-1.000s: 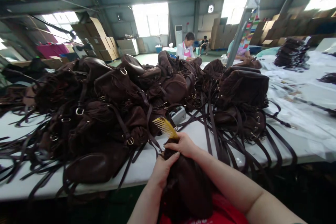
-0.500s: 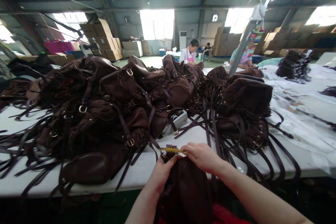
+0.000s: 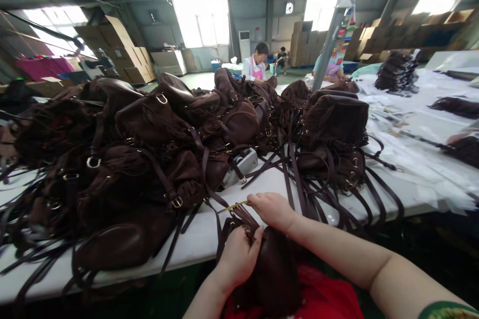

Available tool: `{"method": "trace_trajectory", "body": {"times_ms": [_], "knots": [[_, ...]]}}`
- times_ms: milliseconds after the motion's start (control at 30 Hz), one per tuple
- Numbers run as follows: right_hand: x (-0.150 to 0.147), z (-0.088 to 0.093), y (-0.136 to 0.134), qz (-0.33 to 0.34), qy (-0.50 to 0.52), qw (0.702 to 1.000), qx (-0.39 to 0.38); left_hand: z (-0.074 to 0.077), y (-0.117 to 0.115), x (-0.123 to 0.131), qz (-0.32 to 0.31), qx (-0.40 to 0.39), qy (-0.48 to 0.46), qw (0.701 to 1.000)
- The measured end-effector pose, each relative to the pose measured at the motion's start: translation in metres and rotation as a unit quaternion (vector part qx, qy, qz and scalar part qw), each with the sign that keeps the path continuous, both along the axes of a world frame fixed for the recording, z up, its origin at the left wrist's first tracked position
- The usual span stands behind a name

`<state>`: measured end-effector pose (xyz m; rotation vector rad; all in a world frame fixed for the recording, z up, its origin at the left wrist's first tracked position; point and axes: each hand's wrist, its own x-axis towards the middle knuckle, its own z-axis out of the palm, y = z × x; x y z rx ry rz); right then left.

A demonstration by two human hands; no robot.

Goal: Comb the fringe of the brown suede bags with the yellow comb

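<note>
Left hand (image 3: 239,255) clamps the brown bag (image 3: 277,271) below its fringe (image 3: 245,218); right hand (image 3: 273,209) grips the yellow comb (image 3: 234,206). Risk: comb teeth snagging tangled strands could tear them.

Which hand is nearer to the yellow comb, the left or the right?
Right. The right hand holds the comb by one end. The left hand is lower, apart from the comb, gripping the brown bag.
</note>
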<state>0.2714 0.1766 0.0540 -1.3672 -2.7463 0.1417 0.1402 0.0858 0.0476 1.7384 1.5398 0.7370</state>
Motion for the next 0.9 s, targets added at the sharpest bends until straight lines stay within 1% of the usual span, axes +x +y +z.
{"method": "trace_trajectory", "body": {"times_ms": [133, 200, 233, 267, 367, 400, 433, 467, 500, 533, 567, 600, 633, 667, 733, 767, 833, 900], "knots": [[-0.003, -0.003, -0.006, -0.019, 0.015, 0.999, -0.026, 0.009, 0.007, -0.004, -0.061, 0.027, 0.137, 0.988], [-0.002, -0.008, -0.007, -0.027, 0.025, 0.998, -0.046, 0.015, 0.006, 0.002, -0.082, 0.033, 0.185, 0.979], [-0.002, -0.01, -0.006, -0.034, 0.028, 0.997, -0.055, 0.019, 0.004, 0.008, -0.104, 0.032, 0.199, 0.974], [-0.002, -0.013, -0.002, -0.043, 0.031, 0.997, -0.063, 0.022, 0.0, 0.016, -0.142, 0.031, 0.207, 0.968], [0.004, -0.015, 0.017, -0.083, 0.046, 0.993, -0.069, 0.027, -0.015, 0.045, -0.315, 0.036, 0.193, 0.929], [0.008, -0.014, 0.025, -0.097, 0.058, 0.991, -0.067, 0.026, -0.019, 0.052, -0.347, 0.035, 0.175, 0.921], [0.013, -0.011, 0.031, -0.106, 0.073, 0.989, -0.066, 0.023, -0.02, 0.055, -0.337, 0.029, 0.146, 0.93], [0.019, -0.007, 0.036, -0.109, 0.091, 0.988, -0.066, 0.018, -0.02, 0.053, -0.292, 0.017, 0.104, 0.951], [0.026, -0.002, 0.039, -0.106, 0.109, 0.986, -0.069, 0.013, -0.017, 0.048, -0.227, 0.001, 0.052, 0.973], [0.034, 0.003, 0.038, -0.099, 0.124, 0.985, -0.073, 0.006, -0.012, 0.039, -0.155, -0.016, -0.008, 0.988], [0.041, 0.008, 0.033, -0.086, 0.142, 0.983, -0.082, -0.001, -0.007, 0.028, -0.095, -0.032, -0.066, 0.993], [0.048, 0.012, 0.026, -0.069, 0.168, 0.978, -0.099, -0.008, -0.002, 0.016, -0.052, -0.047, -0.119, 0.99], [0.055, 0.016, 0.017, -0.047, 0.201, 0.971, -0.12, -0.013, 0.003, 0.005, -0.025, -0.06, -0.164, 0.984], [0.06, 0.018, 0.007, -0.024, 0.236, 0.961, -0.144, -0.018, 0.006, -0.003, -0.009, -0.073, -0.198, 0.977], [0.068, 0.022, -0.013, 0.021, 0.282, 0.943, -0.177, -0.022, 0.009, -0.012, 0.0, -0.088, -0.24, 0.967], [0.07, 0.023, -0.021, 0.04, 0.277, 0.944, -0.174, -0.022, 0.009, -0.013, -0.002, -0.091, -0.248, 0.965], [0.07, 0.024, -0.031, 0.07, 0.206, 0.967, -0.134, -0.019, 0.008, -0.009, -0.009, -0.088, -0.249, 0.964], [0.068, 0.025, -0.034, 0.096, 0.118, 0.984, -0.095, -0.014, 0.006, -0.003, -0.012, -0.08, -0.238, 0.968]]}}
